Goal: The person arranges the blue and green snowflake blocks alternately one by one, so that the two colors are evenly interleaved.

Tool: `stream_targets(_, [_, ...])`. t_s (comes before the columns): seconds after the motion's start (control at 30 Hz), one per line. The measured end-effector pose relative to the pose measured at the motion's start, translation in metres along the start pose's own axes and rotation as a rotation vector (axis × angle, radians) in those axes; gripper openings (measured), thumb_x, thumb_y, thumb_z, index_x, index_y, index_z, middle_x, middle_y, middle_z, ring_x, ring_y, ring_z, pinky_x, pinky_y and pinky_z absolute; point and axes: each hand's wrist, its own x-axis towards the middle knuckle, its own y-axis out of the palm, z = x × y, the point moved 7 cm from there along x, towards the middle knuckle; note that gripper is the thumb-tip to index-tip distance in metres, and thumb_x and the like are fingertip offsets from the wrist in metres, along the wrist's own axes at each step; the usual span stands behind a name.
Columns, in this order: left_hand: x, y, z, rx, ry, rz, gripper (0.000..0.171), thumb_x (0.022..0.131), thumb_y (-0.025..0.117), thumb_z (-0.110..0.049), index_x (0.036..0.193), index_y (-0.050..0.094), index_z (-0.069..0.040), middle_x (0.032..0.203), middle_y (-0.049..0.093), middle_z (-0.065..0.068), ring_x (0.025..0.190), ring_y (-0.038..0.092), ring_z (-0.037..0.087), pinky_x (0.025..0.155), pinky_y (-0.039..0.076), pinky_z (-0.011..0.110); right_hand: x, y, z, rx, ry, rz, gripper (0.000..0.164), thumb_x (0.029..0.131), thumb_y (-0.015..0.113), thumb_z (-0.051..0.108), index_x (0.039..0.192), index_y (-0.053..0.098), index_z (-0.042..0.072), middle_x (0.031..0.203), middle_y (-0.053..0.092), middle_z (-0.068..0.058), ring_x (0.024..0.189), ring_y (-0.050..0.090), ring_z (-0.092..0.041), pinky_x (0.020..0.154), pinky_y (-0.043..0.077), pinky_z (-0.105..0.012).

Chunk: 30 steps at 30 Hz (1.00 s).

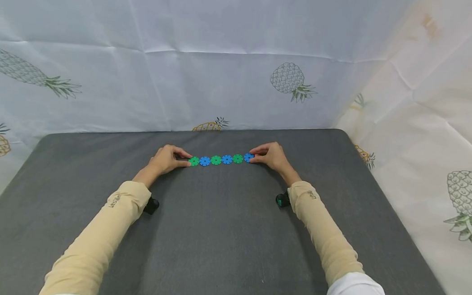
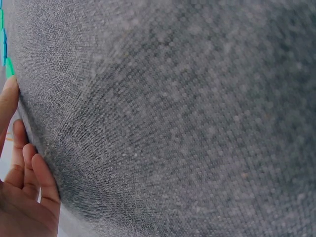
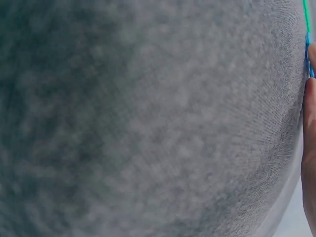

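Observation:
A straight row of several notched plastic discs, alternating green and blue, lies across the far part of the grey table in the head view. The discs meet edge to edge. At the row's left end, my left hand pinches the green disc between thumb and forefinger. The blue disc at the right end is between the thumb and fingers of my right hand. In the left wrist view, the end green disc shows at a fingertip. Only the blue disc's edge appears in the right wrist view.
A white cloth printed with pineapples hangs behind the table and along its right side. Dark wrist cameras sit under both forearms, close above the tabletop. The table's back edge runs just beyond the discs.

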Motion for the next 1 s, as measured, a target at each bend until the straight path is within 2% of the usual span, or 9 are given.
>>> stream_targets(0.37, [0.0007,0.0003,0.0013,0.004,-0.002,-0.001,0.030,0.087,0.073,-0.026,0.113,0.073,-0.013,0.113,0.064,0.011,0.083,0.055,0.022,0.072,0.041,0.040,-0.0031,-0.0016,0.0013,0.084,-0.017,0.078,0.030,0.079,0.077,0.001,0.108,0.071,-0.005,0.106,0.070,-0.019,0.094,0.067,-0.027,0.079,0.054,-0.033])
stream_targets(0.63, [-0.0005,0.0008,0.0022,0.005,-0.012,0.002,0.029,0.087,0.073,-0.026,0.113,0.073,-0.013,0.114,0.063,0.011,0.078,0.053,0.021,0.070,0.039,0.037,-0.0018,-0.0013,0.0008,0.082,-0.053,0.096,0.026,0.080,0.076,0.001,0.104,0.071,-0.006,0.103,0.070,-0.020,0.093,0.067,-0.028,0.078,0.054,-0.031])
stream_targets(0.83, [0.0005,0.0006,0.0007,0.004,0.012,-0.005,0.030,0.087,0.074,-0.025,0.113,0.073,-0.012,0.114,0.063,0.012,0.075,0.052,0.019,0.066,0.039,0.034,0.0004,-0.0014,-0.0005,0.078,-0.046,0.098,0.026,0.080,0.076,0.002,0.104,0.072,-0.005,0.103,0.070,-0.021,0.094,0.066,-0.033,0.080,0.053,-0.036])
stream_targets(1.0, [-0.0004,0.0002,-0.0005,0.002,0.018,-0.007,0.030,0.087,0.074,-0.024,0.113,0.073,-0.011,0.114,0.064,0.013,0.075,0.053,0.019,0.066,0.039,0.034,0.0001,-0.0013,-0.0004,0.061,-0.040,0.102,0.025,0.080,0.077,0.003,0.104,0.072,-0.004,0.103,0.070,-0.019,0.093,0.066,-0.029,0.079,0.053,-0.034])
